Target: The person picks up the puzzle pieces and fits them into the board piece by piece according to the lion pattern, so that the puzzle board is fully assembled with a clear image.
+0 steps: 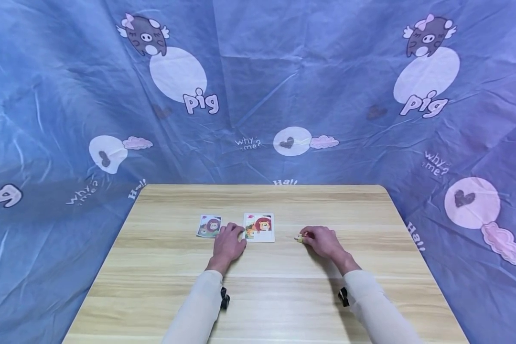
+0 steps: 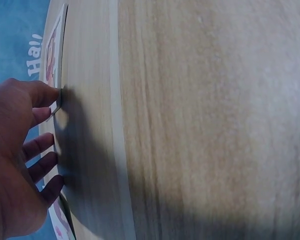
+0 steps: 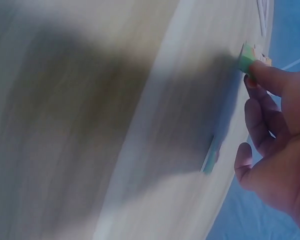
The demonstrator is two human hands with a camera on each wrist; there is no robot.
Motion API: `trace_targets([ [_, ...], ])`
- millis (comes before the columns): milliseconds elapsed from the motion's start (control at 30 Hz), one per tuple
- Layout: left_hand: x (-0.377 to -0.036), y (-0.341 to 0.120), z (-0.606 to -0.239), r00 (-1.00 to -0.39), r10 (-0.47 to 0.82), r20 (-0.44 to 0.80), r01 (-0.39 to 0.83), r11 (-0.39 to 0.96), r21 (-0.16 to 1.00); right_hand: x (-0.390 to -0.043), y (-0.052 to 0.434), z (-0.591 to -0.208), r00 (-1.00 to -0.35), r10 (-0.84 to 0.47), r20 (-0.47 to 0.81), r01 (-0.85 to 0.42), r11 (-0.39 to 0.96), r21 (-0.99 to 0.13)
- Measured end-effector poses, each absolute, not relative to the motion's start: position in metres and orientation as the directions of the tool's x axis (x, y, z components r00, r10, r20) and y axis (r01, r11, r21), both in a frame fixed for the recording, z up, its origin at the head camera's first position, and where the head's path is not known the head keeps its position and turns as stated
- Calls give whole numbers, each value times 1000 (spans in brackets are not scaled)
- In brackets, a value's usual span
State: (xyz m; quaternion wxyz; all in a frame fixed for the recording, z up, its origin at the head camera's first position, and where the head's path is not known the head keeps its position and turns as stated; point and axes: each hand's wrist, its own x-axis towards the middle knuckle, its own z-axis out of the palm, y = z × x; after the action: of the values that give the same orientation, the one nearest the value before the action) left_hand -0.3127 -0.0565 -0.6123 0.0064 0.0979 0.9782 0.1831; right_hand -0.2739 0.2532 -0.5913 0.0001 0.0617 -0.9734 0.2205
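Observation:
A white-framed puzzle board [image 1: 270,238] with a lion picture and a bare white patch at its lower right lies on the table. My left hand [image 1: 230,242] holds its near left corner between thumb and index finger, the other fingers loosely spread. Left of that hand lies a picture card [image 1: 207,226] with a similar lion, partly covered by the fingers. To the right of the board, my right hand [image 1: 325,242] pinches a small puzzle piece [image 3: 246,58] between thumb and fingertips, its green side showing in the right wrist view.
Another small flat piece [image 3: 209,159] lies on the table below the right hand in the right wrist view. The light wooden table [image 1: 279,301] meets a blue printed cloth [image 1: 258,86] at its back and sides.

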Motion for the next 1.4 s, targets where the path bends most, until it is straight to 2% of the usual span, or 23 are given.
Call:
trace_targets([
  [200,-312,-56,-610,-981,194,23,189,910,370,-284,236,-590,-993,-111,50,-121,855,-504],
  [567,-312,-55,-610,-979,202,34,201,909,364,-297,207,-588,-992,-126,24,-119,834,-538],
  [800,-312,-56,-611,-980,197,35,195,909,367,-304,190,-587,-984,-179,11,-153,803,-576],
  [1200,-311,-55,-611,-981,193,22,188,914,359,-314,172,-589,-973,-232,-13,-183,802,-568],
  [1400,-311,-54,-611,-981,191,22,186,915,359,-317,163,-588,-970,-241,-25,-194,834,-516],
])
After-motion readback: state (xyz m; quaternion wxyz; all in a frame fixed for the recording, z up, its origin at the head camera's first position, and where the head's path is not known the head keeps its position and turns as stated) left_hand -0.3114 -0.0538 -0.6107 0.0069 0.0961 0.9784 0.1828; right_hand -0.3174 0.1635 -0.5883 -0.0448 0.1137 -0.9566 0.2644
